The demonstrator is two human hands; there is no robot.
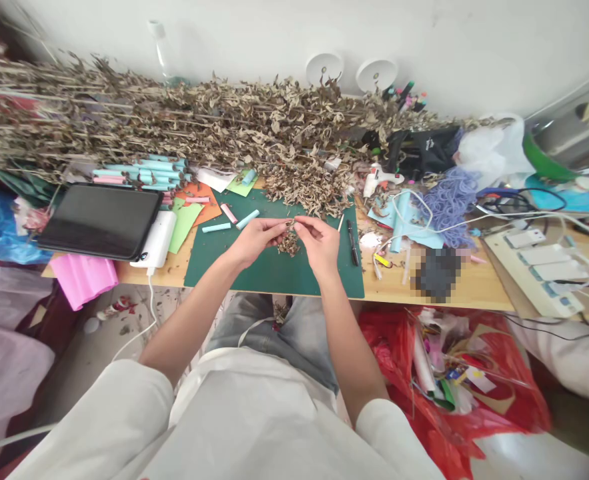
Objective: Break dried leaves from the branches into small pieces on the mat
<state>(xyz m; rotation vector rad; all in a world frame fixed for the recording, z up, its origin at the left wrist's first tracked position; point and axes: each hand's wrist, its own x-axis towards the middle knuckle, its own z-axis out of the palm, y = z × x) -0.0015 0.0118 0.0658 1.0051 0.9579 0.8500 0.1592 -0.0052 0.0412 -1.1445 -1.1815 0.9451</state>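
Above the green cutting mat (214,260), my left hand (257,239) and my right hand (319,243) meet at the fingertips. Both pinch a small bit of dried leaf (290,224) between them. Right below the fingers lies a small heap of crumbled dried leaves (288,245) on the mat. A larger pile of dried leaves (304,190) spreads over the mat's back edge. Left of my hands rest light blue paper rolls (247,219) and a pink one (229,213). To the right lies a black pen (353,243).
Long dried leafy stalks (174,113) stretch along the wall. At left are a black tablet (101,220), a white power bank (159,240) and stacked blue rolls (159,172). At right lie a glue gun (380,179), purple yarn (451,203) and a power strip (534,273). A red bag (519,400) stands below.
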